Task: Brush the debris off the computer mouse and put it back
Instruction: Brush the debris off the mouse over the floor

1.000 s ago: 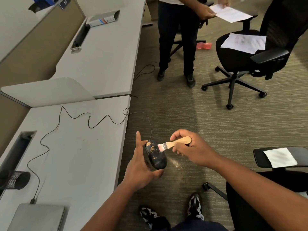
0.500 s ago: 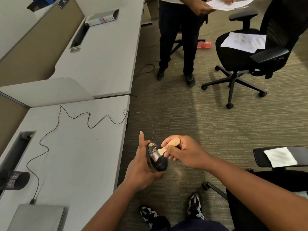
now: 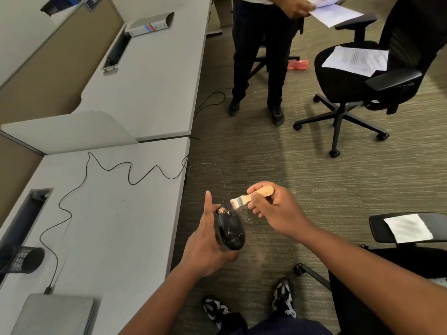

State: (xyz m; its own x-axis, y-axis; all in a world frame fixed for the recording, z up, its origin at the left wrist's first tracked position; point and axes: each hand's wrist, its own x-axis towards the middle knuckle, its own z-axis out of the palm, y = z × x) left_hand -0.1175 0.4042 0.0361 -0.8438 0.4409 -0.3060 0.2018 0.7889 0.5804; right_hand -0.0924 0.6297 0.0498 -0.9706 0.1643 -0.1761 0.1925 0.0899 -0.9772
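Observation:
My left hand [image 3: 205, 240] holds a black computer mouse [image 3: 231, 229] out over the carpet, just right of the desk edge. A small patch of tan crumbs [image 3: 222, 209] clings to the mouse's far end. My right hand [image 3: 271, 209] grips a small wooden-handled brush [image 3: 251, 197], its pale bristles [image 3: 234, 202] hovering just above and to the right of the mouse's far end. Fine specks [image 3: 246, 217] fall between mouse and hand. The mouse's black cable [image 3: 130, 172] snakes across the grey desk [image 3: 116, 226] toward a closed laptop [image 3: 53, 313].
A black mesh pen cup [image 3: 24, 259] stands at the desk's left edge. A person in dark trousers [image 3: 258, 56] stands ahead holding papers. A black office chair [image 3: 377, 76] with papers on it is at the right; another chair's armrest [image 3: 408, 227] is near my right arm.
The brush has swept from low on the mouse back up past its far end. Fewer crumbs remain on the mouse and specks are falling. The standing person has shifted the papers.

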